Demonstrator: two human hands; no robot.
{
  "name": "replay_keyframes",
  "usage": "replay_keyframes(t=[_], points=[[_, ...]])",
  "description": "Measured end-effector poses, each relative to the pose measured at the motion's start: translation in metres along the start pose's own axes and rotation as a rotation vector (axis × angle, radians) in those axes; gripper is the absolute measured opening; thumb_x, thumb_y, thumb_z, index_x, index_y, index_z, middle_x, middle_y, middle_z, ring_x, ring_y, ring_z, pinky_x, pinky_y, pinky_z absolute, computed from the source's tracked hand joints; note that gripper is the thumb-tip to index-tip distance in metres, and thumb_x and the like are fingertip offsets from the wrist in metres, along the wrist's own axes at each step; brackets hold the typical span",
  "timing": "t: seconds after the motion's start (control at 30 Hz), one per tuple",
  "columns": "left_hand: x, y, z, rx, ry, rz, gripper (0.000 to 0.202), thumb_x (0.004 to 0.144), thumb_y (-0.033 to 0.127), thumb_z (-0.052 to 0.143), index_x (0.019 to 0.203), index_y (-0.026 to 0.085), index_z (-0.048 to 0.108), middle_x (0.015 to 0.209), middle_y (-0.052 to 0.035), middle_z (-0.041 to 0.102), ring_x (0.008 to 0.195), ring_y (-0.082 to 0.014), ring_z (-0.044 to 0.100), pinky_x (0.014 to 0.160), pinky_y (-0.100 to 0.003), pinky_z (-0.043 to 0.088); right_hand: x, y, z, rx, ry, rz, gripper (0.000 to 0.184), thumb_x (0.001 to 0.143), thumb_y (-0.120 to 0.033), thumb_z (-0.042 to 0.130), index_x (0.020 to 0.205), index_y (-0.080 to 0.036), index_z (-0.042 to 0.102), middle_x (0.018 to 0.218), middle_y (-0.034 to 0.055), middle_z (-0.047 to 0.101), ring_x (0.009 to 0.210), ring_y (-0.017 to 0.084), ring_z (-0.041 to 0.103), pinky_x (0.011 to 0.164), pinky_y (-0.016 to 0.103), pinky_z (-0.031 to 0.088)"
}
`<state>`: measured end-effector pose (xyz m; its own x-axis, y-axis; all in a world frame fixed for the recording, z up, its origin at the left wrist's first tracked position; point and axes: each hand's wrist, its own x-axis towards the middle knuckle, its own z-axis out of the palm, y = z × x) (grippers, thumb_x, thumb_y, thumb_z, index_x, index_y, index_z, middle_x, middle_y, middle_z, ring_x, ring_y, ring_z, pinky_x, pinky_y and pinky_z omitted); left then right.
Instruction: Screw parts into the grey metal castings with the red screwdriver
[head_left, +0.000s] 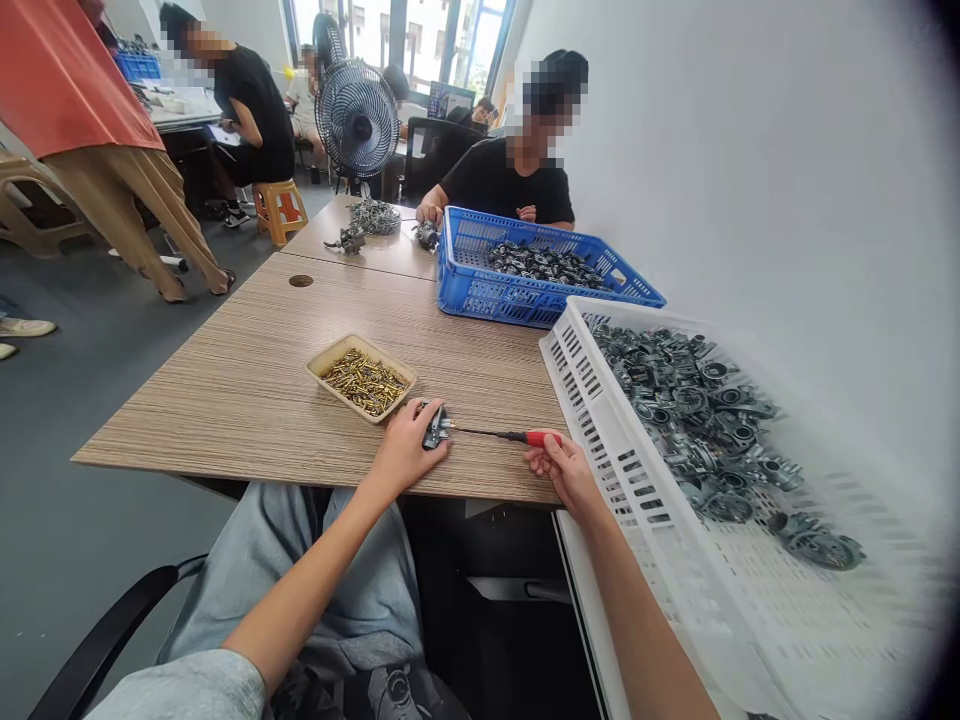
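Observation:
My left hand [407, 447] is closed around a small grey metal casting, which looks like a carburetor body [436, 428], held at the table's near edge. My right hand [564, 470] grips the red handle of a screwdriver [536, 438]. Its thin dark shaft points left, and the tip meets a small brass-coloured piece at the casting's right side; whether that piece is seated cannot be made out. Just beyond my left hand stands a cream tray [321, 378] full of small brass parts.
Right of my right hand, a white crate [622, 470] holds many metal castings. A blue crate [487, 300] with dark parts stands behind it. Across the table [247, 370] sits a person in black [517, 185]; more castings [375, 217] lie at the far end near a fan [358, 118].

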<state>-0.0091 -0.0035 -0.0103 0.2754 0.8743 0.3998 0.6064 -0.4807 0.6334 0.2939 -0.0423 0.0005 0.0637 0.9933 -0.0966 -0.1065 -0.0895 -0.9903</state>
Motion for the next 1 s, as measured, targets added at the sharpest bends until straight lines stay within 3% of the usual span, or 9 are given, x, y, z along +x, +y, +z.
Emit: replay_keyframes(t=[1.0], points=[[0.0003, 0.0004, -0.001, 0.003, -0.007, 0.0, 0.064, 0.086, 0.028, 0.071, 0.146, 0.025, 0.051, 0.138, -0.0127, 0.056, 0.13, -0.0306, 0.057, 0.115, -0.046, 0.047, 0.0012, 0.0025, -0.0012, -0.026, -0.008, -0.004, 0.043, 0.085, -0.062, 0.079, 0.099, -0.021, 0.074, 0.076, 0.0065, 0.077, 0.058, 0.016, 0.065, 0.055, 0.028, 0.051]])
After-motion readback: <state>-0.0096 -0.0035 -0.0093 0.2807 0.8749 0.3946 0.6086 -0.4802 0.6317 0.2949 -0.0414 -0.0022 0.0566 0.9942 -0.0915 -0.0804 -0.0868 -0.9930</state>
